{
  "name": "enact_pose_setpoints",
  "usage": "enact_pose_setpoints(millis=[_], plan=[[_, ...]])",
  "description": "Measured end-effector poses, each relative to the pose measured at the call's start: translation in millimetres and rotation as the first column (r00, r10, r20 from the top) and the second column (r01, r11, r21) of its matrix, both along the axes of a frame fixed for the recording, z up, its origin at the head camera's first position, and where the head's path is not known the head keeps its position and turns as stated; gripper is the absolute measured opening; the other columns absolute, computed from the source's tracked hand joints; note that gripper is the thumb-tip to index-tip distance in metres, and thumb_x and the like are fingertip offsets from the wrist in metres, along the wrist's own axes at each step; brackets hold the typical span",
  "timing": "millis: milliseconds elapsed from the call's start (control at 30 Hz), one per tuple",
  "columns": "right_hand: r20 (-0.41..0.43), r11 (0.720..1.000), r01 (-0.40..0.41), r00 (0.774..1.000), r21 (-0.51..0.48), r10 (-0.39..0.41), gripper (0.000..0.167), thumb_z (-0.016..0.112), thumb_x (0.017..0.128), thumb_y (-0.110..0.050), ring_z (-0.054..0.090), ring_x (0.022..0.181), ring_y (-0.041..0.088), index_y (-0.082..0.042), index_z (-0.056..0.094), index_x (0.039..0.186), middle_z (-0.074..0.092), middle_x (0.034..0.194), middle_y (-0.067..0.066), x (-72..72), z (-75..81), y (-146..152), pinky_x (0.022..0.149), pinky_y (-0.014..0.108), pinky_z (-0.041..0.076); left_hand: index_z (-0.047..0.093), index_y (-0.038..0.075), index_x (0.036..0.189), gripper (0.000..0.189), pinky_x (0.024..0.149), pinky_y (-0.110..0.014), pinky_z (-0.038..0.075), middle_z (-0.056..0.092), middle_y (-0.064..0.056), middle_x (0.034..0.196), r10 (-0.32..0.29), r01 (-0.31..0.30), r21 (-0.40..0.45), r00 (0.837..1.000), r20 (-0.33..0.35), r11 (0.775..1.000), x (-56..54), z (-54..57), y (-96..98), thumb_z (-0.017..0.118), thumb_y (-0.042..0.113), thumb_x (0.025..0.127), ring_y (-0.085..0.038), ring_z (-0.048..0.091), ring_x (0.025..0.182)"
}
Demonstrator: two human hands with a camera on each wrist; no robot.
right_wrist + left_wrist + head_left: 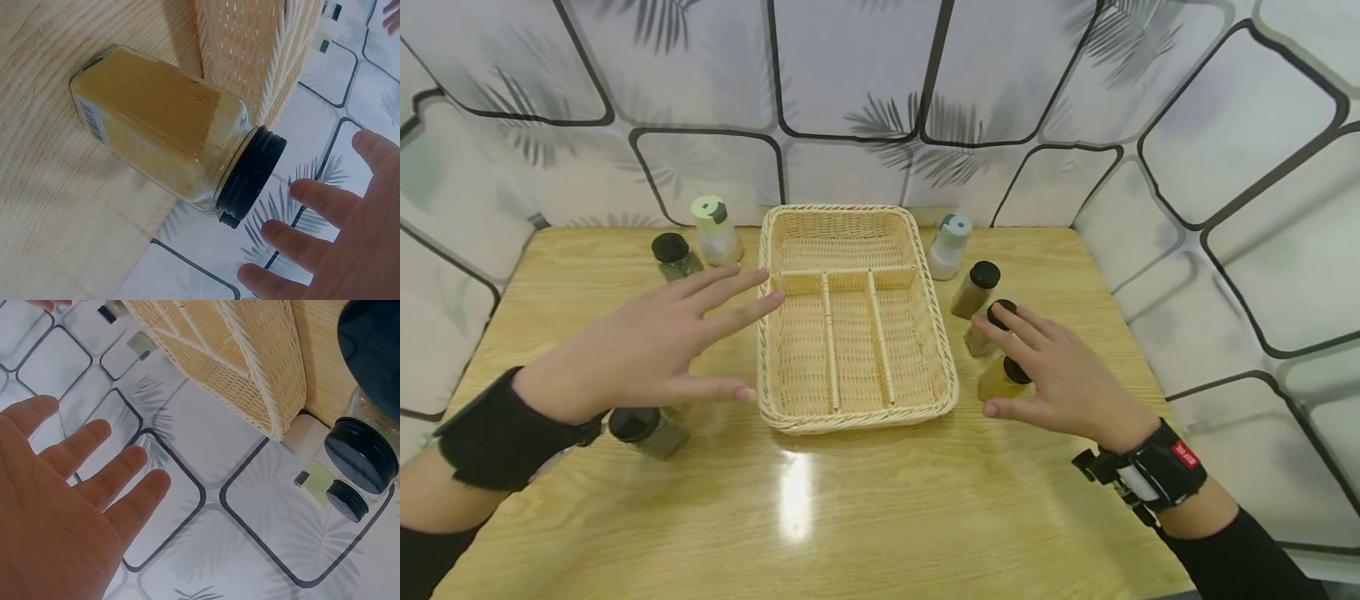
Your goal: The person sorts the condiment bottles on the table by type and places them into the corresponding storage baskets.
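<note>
In the head view my left hand (658,342), fingers spread and holding nothing, hovers left of a wicker basket (857,423); its fingertips overlap the left rim. Below that hand stands a black-lidded glass jar (658,437). Over on the right, my right hand (1067,379) is also spread and holds nothing. Nearest to it is a glass jar of yellow powder (1000,382), whose black lid (253,172) shows close to the fingertips in the right wrist view. Behind this jar, another black-lidded jar (979,340) is partly covered by the fingers.
The basket has a back compartment and three front ones. Behind my left hand stand a black-lidded jar (676,257) and a green-capped bottle (717,232). A brown-filled jar (973,293) and a white-capped bottle (949,247) stand to the basket's right. Patterned fabric (850,75) borders the wooden table (910,517).
</note>
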State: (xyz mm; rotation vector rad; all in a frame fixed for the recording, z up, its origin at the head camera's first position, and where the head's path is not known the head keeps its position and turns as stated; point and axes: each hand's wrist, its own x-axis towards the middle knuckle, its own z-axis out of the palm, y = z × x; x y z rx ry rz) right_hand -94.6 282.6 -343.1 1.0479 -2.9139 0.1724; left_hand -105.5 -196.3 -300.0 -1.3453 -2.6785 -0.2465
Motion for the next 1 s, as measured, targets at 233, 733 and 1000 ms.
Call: enact_pose_setpoints(millis=[233,733,1000], plan=[[0.005,1.000,0.017,1.000,0.000,-0.017,0.102,0.072,0.078,-0.066,0.031,0.146,0.042,-0.030,0.023,0.160,0.031,0.161,0.013,5.4,-1.7,5,0.111,0.062,0.034,0.018,0.031,0.161,0.094,0.109,-0.062,0.037,0.024,-0.009,0.165,-0.001,0.001,-0.014,1.000,0.013,1.000,-0.7,0.6,2.4,0.067,0.061,0.086,-0.042,0.029,0.146],[0.080,0.998,0.056,0.995,0.024,-0.058,0.098,0.069,0.080,-0.070,0.032,0.145,0.043,-0.031,0.027,0.159,0.029,0.162,0.012,7.9,-7.2,4,0.109,0.064,0.036,0.022,0.031,0.160,0.094,0.107,-0.062,0.038,0.023,-0.006,0.165,0.021,-0.022,0.012,0.999,0.037,1.000,5.9,0.6,-7.2,0.072,0.058,0.085,-0.041,0.031,0.145],[0.066,0.998,0.056,0.996,0.014,-0.057,0.096,0.069,0.080,-0.069,0.035,0.144,0.042,-0.031,0.029,0.158,0.029,0.162,0.011,8.6,-8.0,6,0.107,0.064,0.038,0.020,0.031,0.161,0.095,0.109,-0.062,0.036,0.022,-0.006,0.165,0.035,-0.035,-0.001,0.999,0.032,0.999,6.8,2.9,-8.7,0.069,0.060,0.086,-0.041,0.031,0.145]])
